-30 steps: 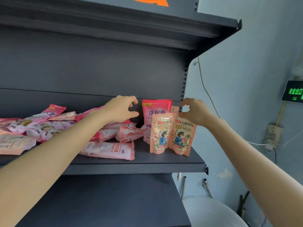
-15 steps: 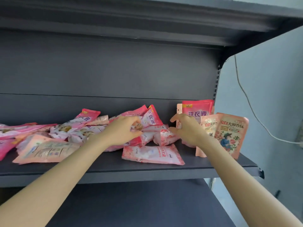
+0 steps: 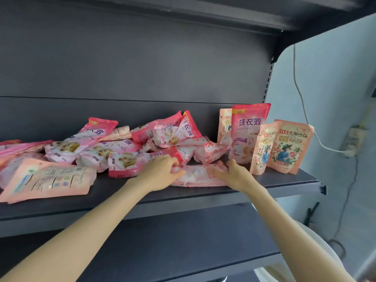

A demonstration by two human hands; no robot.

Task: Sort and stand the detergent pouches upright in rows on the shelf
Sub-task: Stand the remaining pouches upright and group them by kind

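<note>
1. The shelf (image 3: 293, 179) is dark grey metal, and all the pouches are on it.
2. A flat pouch (image 3: 196, 176), pink and white, lies near the front edge, a little right of the middle.
3. The left hand (image 3: 160, 173) is at the left end of this pouch. Its fingers are bent over the top and its thumb lies along the near side. I cannot tell if it really pinches the pouch.
4. The right hand (image 3: 234, 174) rests on the right end of the pouch. Its fingers are spread and lie nearly straight on the foil, and the thumb points up.
5. Behind the hands a pile (image 3: 122, 151) of pink pouches lies in disorder, from the left end to the middle.
6. A big peach pouch (image 3: 46, 180) lies flat at the front edge on the left.
7. At the right end four pouches stand upright. A pink pouch (image 3: 250, 127) is at the back, with a peach one (image 3: 224, 123) partly hidden behind it.
8. Two floral pouches (image 3: 264, 148) (image 3: 291, 145) stand in front of these, touching side by side.
9. A lower shelf (image 3: 183, 231) is below.
</note>
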